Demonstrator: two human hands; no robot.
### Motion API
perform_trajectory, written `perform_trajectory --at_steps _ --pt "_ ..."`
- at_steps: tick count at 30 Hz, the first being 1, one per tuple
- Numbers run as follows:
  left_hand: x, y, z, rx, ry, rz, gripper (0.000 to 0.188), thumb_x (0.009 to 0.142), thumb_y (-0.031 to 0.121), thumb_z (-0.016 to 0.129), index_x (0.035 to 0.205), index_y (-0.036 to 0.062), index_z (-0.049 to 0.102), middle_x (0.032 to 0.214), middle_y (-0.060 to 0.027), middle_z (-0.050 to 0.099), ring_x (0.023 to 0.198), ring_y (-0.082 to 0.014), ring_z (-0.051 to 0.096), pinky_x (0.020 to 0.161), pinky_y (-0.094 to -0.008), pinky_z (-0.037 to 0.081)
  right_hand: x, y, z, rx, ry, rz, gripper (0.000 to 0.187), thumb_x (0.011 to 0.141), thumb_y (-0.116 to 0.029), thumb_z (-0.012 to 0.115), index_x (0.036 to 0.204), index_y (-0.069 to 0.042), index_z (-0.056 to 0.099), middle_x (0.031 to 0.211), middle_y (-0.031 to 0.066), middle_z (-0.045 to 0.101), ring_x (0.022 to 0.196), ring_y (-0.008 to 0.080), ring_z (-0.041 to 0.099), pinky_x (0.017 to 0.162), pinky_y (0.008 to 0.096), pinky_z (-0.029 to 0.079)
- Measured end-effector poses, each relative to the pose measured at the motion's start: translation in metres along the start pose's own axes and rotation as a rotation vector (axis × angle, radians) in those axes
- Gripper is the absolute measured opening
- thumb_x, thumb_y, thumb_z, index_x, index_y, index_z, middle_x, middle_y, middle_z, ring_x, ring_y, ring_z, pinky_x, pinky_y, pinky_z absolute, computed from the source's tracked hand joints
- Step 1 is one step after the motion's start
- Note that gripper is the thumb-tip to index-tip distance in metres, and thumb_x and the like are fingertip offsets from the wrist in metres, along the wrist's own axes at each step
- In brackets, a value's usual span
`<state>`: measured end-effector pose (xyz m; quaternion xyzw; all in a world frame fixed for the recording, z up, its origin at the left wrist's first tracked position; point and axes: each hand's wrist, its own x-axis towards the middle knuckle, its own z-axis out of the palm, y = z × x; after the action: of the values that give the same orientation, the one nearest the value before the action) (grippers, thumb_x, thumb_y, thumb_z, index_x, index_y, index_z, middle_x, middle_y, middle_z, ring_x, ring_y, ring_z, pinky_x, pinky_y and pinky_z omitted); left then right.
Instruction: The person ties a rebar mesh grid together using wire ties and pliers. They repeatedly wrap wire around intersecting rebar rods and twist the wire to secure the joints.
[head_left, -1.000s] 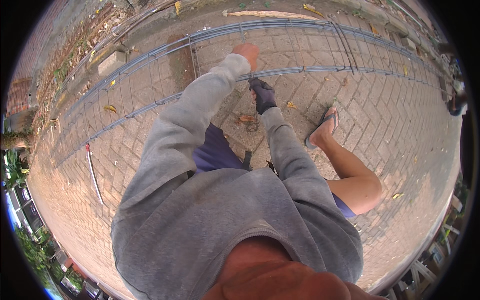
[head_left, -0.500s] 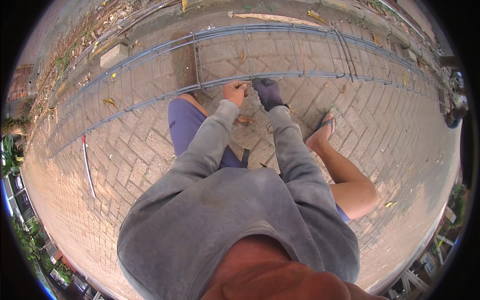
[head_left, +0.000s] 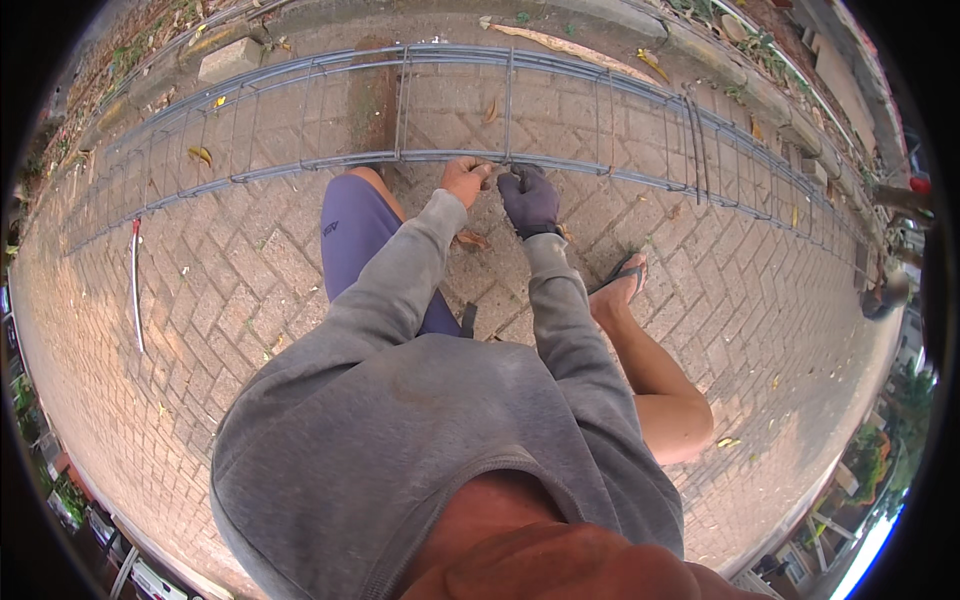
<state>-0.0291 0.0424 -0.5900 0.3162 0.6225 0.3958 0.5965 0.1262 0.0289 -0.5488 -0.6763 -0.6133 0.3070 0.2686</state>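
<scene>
A long cage of grey steel reinforcing bars (head_left: pixel 430 154) lies across in front of me, with thin square stirrups (head_left: pixel 509 105) along it. My bare left hand (head_left: pixel 466 181) is closed in a pinch at the cage's near bars. Beside it, my right hand (head_left: pixel 531 203) in a dark glove has its fingers curled in at the same bars, close to a stirrup. A small gap separates the two hands. Whatever sits between the fingers of either hand is too small to make out.
A brown beam (head_left: pixel 372 110) lies crosswise under the cage. Two dark rods (head_left: pixel 696 150) cross it at the right. A thin pale tool with a red end (head_left: pixel 137 285) rests on the paving at left. Beyond are a pale block (head_left: pixel 230 62) and a kerb.
The view has shifted and turned slightly. My right hand has turned at the wrist and sits a little lower against the bars; my left stays pinched at the near bars.
</scene>
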Motion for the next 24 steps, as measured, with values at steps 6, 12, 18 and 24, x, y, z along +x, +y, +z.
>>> perform_trajectory --at_steps 6,12,18,24 --pt "-0.001 0.015 0.008 -0.338 0.140 -0.006 0.030 0.091 -0.007 0.068 0.121 -0.0065 0.068 0.093 -0.0108 0.072 0.074 -0.0179 0.069 0.065 -0.0314 0.057 0.006 -0.006 0.015 -0.159 0.060 0.051 0.044 0.092 -0.051 0.065 0.108 -0.012 0.077 0.107 0.0166 0.074 0.097 0.0361 0.071 0.085 0.0453 0.053" --pt "-0.001 0.011 0.038 -0.706 0.343 0.039 0.039 0.087 -0.006 0.072 0.124 -0.0081 0.064 0.104 -0.0160 0.072 0.093 -0.0242 0.070 0.080 -0.0383 0.058 0.009 -0.011 0.029 -0.429 0.050 0.032 0.039 0.099 -0.044 0.056 0.097 -0.011 0.077 0.098 0.0165 0.072 0.097 0.0354 0.069 0.090 0.0508 0.049" --pt "-0.055 0.036 0.031 0.326 0.405 0.163 0.026 0.089 0.014 0.072 0.110 -0.0004 0.072 0.114 -0.0181 0.072 0.107 -0.0357 0.067 0.094 -0.0498 0.050 0.008 -0.005 0.030 -0.457 0.098 -0.102 0.036 0.099 -0.042 0.054 0.094 -0.014 0.076 0.096 0.0132 0.072 0.096 0.0339 0.068 0.098 0.0536 0.043" --pt "-0.051 0.113 0.020 1.234 0.193 0.267 0.030 0.090 0.025 0.064 0.108 0.0051 0.076 0.121 -0.0154 0.071 0.129 -0.0323 0.055 0.109 -0.0592 0.034 0.008 -0.005 0.027 -0.485 0.098 -0.200 0.028 0.091 -0.038 0.062 0.091 -0.014 0.076 0.094 0.0117 0.072 0.097 0.0312 0.067 0.097 0.0499 0.042"
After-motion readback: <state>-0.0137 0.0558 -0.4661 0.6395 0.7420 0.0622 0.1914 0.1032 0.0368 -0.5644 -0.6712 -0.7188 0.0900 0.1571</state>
